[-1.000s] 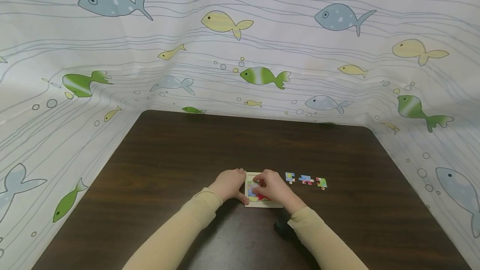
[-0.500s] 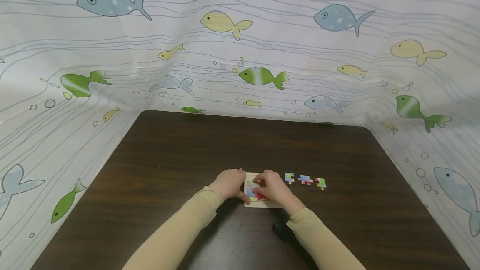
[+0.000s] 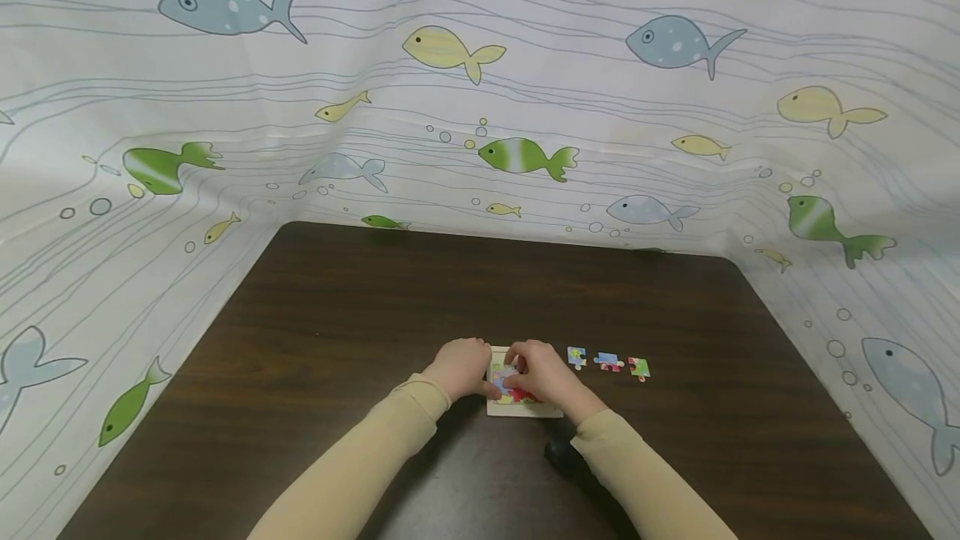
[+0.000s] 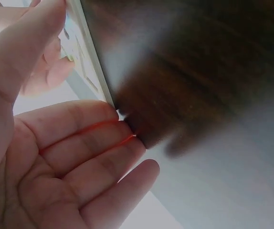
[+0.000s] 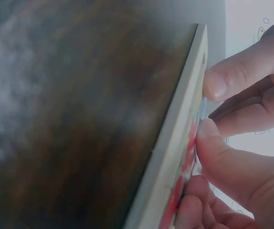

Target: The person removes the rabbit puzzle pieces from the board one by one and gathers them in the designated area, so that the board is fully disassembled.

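Note:
A small jigsaw puzzle in a pale tray (image 3: 525, 411) lies on the dark table between both hands. My left hand (image 3: 461, 367) holds the tray's left side; in the left wrist view its fingers (image 4: 103, 157) lie fairly straight, tips by the tray's corner, while the thumb (image 5: 218, 86) reaches over onto the puzzle. My right hand (image 3: 547, 373) pinches a puzzle piece low over the picture, thumb (image 5: 206, 131) and curled fingers right at its surface. The piece is mostly hidden behind the fingers. Red, blue and green picture parts show in the tray.
Three loose puzzle pieces lie in a row right of the tray: a blue one (image 3: 576, 357), a blue and red one (image 3: 608, 362) and a green and red one (image 3: 638, 368). A fish-print curtain (image 3: 420, 132) surrounds the dark wooden table (image 3: 360, 290).
My left thumb has slid from the tray's near left corner up and inward onto the puzzle. The right hand stays nearly in place over the picture.

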The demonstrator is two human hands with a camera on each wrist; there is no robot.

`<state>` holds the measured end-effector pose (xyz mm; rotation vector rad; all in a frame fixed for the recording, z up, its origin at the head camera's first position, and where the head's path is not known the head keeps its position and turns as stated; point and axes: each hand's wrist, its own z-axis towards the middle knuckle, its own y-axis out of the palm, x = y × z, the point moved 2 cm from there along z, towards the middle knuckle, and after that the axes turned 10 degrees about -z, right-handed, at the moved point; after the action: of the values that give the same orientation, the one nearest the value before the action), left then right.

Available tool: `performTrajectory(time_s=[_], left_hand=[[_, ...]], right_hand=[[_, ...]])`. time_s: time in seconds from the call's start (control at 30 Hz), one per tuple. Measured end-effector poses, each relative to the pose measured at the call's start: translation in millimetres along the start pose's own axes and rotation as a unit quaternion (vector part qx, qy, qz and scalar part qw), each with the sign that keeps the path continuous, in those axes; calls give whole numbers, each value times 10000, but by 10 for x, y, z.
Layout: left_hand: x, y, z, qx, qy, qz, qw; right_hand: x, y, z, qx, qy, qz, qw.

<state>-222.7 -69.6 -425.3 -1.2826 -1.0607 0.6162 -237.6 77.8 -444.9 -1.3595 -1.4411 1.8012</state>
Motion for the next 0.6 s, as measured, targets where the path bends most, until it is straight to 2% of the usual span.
performTrajectory(time_s=[0.23,0.47,0.6], left_hand=[[18,-12,1,-28,10,-19,10000],[11,19,11,-20,-68,29,10000],[1,29,8,-29,-120,41,9999]], right_hand=[[34,8,4,105,4,167,9998],[84,19,15,-42,112,622,9980],[84,6,28,-56,164,625,9979]])
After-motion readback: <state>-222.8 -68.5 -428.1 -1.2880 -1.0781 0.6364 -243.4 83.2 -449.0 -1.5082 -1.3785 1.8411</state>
